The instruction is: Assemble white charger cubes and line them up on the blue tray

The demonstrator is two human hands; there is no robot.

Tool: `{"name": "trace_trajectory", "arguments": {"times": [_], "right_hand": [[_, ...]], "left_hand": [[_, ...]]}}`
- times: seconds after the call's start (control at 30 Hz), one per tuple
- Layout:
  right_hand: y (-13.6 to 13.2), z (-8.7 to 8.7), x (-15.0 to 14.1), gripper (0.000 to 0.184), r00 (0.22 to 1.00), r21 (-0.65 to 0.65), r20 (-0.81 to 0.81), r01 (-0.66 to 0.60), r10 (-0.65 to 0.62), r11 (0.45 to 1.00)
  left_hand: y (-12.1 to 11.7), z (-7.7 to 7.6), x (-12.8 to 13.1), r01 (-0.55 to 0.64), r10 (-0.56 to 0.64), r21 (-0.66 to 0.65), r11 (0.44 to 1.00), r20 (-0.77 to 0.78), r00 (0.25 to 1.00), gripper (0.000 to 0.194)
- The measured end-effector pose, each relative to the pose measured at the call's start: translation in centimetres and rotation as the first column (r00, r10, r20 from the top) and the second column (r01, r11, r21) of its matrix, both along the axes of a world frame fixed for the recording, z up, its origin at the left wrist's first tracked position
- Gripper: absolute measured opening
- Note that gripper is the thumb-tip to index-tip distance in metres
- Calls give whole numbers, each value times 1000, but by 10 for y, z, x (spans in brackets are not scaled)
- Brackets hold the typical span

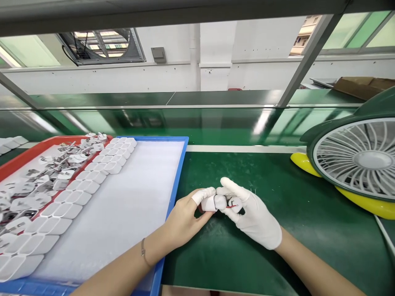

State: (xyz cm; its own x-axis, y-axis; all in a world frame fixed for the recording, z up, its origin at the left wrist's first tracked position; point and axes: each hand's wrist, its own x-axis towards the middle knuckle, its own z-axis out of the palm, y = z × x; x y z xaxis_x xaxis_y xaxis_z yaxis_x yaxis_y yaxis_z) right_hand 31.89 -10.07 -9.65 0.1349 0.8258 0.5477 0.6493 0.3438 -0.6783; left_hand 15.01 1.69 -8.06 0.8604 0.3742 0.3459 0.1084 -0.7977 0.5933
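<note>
My left hand (pixel 182 218) is bare apart from a white cover on one finger. It grips a small white plastic casing (pixel 208 204) between thumb and fingers, above the green table. At the casing's right end is a white inner part (pixel 220 202), pinched by my right hand (pixel 258 220) in a white glove. A red wire runs from this part to a small white end piece (pixel 235 204) under the gloved fingers. How far the inner part sits inside the casing I cannot tell.
On the left, a blue-rimmed tray (pixel 177 176) carries rows of white casings (pixel 88 186). Beside it, a red tray (pixel 18 158) holds a heap of wired white parts (pixel 66 174). A green fan (pixel 370 160) with yellow feet stands at right, and a metal beam crosses overhead.
</note>
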Motion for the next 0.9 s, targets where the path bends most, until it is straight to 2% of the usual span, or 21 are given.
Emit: {"name": "trace_trajectory", "arguments": {"times": [0.2,0.33,0.4,0.47,0.53,0.6,0.67,0.7,0.77,0.83,0.9], "right_hand": [[3,6,-2,79,995,-145,-53,-87,80,986],[1,3,-3,81,996,-230,-16,-85,84,970],[-1,1,-3,82,995,-238,-22,-102,100,966],[-1,1,-3,83,998,-172,-13,-62,61,983],[0,3,-2,84,997,-31,42,63,-62,997],[1,6,0,88,980,105,68,181,-188,978],[1,6,1,94,972,159,8,230,-235,960],[2,5,1,93,972,167,-35,237,-234,957],[3,0,-3,83,972,178,-93,230,-216,957],[5,-4,-11,69,978,205,-92,201,-186,958],[6,-6,-20,56,984,208,-95,166,-149,964]], "left_hand": [[-4,3,1,90,-87,35,995,-59,994,40],[-7,5,1,148,-142,49,988,-109,984,44],[-6,7,2,174,-166,46,984,-140,976,39],[-5,10,2,204,-192,61,977,-164,968,31],[-5,13,2,189,-181,45,981,-146,973,26],[-5,16,3,110,-115,-56,992,-85,990,21],[-5,18,4,-1,-4,-224,975,-25,1000,15],[-6,18,6,-50,52,-326,944,-3,999,14],[-7,19,9,-102,133,-544,833,17,991,18],[-9,17,12,-81,140,-725,684,22,990,22],[-11,16,15,-50,114,-819,571,18,993,25]]}}
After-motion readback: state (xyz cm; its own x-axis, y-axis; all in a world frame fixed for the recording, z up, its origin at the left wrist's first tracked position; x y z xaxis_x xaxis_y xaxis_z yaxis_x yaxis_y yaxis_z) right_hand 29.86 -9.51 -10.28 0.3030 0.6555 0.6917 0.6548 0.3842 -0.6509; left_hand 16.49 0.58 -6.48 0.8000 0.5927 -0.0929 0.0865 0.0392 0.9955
